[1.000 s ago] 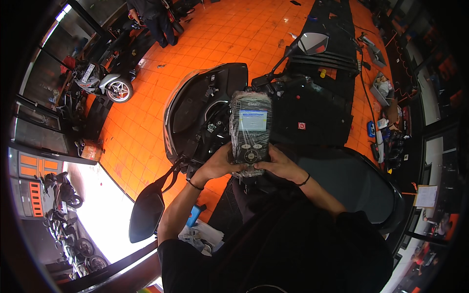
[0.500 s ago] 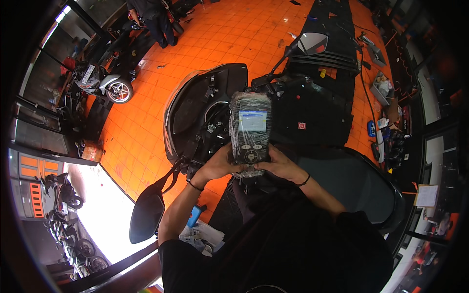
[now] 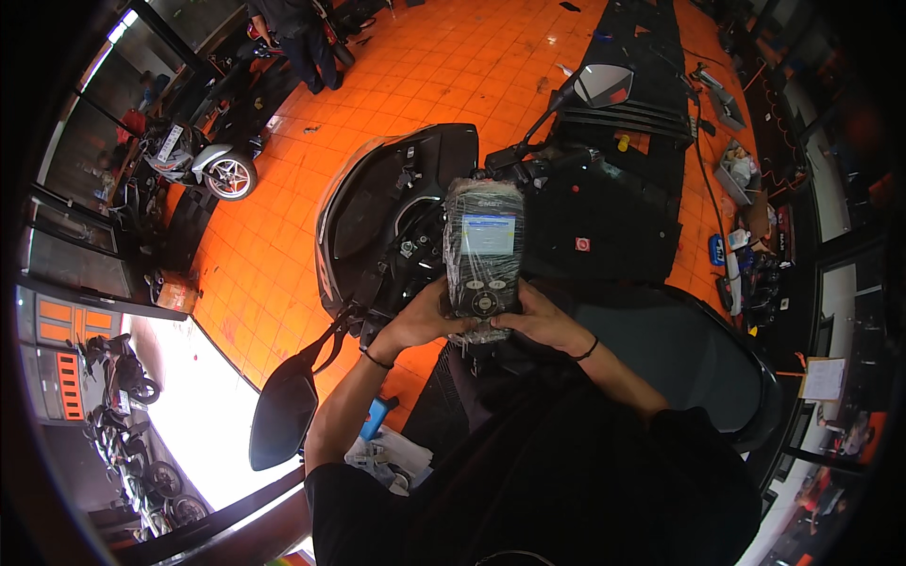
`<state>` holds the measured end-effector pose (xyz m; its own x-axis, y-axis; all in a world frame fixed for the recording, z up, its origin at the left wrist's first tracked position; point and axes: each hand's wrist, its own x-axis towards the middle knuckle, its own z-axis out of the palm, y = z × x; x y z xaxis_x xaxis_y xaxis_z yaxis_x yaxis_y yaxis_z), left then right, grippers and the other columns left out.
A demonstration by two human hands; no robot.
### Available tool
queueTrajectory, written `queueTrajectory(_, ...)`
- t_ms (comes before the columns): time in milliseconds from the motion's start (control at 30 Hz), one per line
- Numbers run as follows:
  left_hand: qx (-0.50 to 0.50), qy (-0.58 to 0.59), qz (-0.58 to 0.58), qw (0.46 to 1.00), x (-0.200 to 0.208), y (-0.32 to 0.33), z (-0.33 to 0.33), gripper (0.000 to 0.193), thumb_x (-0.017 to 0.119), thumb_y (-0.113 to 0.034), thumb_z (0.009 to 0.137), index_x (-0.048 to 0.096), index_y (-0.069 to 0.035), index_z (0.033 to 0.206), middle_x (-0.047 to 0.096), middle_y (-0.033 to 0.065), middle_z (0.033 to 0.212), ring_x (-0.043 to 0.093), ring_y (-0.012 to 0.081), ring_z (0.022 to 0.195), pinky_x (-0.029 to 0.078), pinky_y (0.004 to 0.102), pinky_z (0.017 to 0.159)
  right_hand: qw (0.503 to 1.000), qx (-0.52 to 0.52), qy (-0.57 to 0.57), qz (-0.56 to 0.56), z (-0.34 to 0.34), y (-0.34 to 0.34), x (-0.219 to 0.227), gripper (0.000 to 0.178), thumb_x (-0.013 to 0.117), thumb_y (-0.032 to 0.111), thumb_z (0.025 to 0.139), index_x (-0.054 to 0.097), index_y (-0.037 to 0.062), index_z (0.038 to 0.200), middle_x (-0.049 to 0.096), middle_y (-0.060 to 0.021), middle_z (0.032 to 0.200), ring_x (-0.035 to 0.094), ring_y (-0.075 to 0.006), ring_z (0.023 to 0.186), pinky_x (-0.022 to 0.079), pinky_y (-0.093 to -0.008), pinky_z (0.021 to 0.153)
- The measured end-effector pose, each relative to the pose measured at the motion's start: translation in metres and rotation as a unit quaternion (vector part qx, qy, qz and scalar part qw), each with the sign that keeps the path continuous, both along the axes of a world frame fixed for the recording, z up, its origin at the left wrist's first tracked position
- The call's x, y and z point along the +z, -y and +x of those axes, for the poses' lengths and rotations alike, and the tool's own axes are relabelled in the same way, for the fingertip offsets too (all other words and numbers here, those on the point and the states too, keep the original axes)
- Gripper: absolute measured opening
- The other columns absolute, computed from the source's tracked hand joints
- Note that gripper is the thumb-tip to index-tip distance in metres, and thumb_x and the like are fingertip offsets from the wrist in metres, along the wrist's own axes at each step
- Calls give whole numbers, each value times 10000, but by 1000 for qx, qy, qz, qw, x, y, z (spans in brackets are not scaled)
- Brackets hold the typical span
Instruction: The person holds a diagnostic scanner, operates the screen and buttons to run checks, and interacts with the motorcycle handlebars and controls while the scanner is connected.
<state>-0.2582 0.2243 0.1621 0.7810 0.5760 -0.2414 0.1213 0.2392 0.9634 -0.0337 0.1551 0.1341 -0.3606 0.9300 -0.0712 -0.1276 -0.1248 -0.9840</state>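
Observation:
Between my two hands is a dark handheld diagnostic scanner (image 3: 484,255), wrapped in clear plastic film, its small screen lit. My left hand (image 3: 422,316) grips its lower left side, the thumb lying near the bottom of the keypad. On the lower right side my right hand (image 3: 547,321) holds it too, thumb at the bottom below the round button pad. The fingers behind the device are hidden. Under and beyond it stands a scooter with a dark front panel (image 3: 377,203), handlebar parts and a black seat (image 3: 670,354).
Scooter mirrors stick out at left (image 3: 284,410) and far right (image 3: 604,85). A parked motorcycle (image 3: 189,160) and a standing person (image 3: 297,42) are at the far left. Bins (image 3: 739,172), bottles and a hanging paper (image 3: 825,378) line the right side. Orange tiles (image 3: 255,245) cover the floor.

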Motion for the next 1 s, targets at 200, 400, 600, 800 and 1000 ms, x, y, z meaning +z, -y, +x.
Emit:
queueTrajectory(200, 15, 0, -7, 1000, 1, 2, 0, 661, 765, 20, 799, 425, 40, 1365, 583, 115, 1267, 565, 198, 1176, 491, 371, 1007, 1000, 1, 18, 6, 0, 0, -2, 683, 675, 23, 809, 379, 11, 1425, 461, -121, 1361, 439, -219, 1305, 368, -360, 1095)
queueTrajectory(400, 3, -17, 4, 1000, 5, 1, 1, 707, 725, 45, 790, 374, 34, 1403, 574, 119, 1282, 564, 189, 1184, 489, 359, 1010, 1000, 1, 13, 4, 2, 0, -6, 701, 683, 31, 801, 375, 12, 1430, 444, -129, 1383, 423, -228, 1324, 357, -361, 1106)
queueTrajectory(600, 12, -15, 14, 1000, 8, 2, 2, 695, 746, 31, 786, 391, 48, 1382, 581, 119, 1267, 567, 188, 1174, 490, 356, 1000, 1000, 4, 13, 9, 1, -1, 2, 697, 686, 31, 799, 375, 3, 1422, 448, -124, 1368, 431, -223, 1307, 358, -365, 1106)
queueTrajectory(800, 12, -15, 9, 1000, 2, 3, -2, 655, 775, 2, 794, 438, 42, 1354, 593, 114, 1250, 561, 186, 1172, 490, 360, 997, 1000, -11, 6, 2, -1, 0, -3, 693, 684, 23, 800, 376, 5, 1420, 477, -122, 1345, 454, -212, 1285, 371, -356, 1099)
queueTrajectory(1000, 12, 15, 20, 1000, -8, 0, -1, 633, 766, 11, 790, 454, 28, 1340, 606, 114, 1236, 583, 194, 1148, 502, 367, 983, 997, -2, 56, 52, -1, -3, -9, 735, 685, 58, 816, 330, 17, 1459, 463, -128, 1394, 429, -221, 1321, 338, -369, 1127)
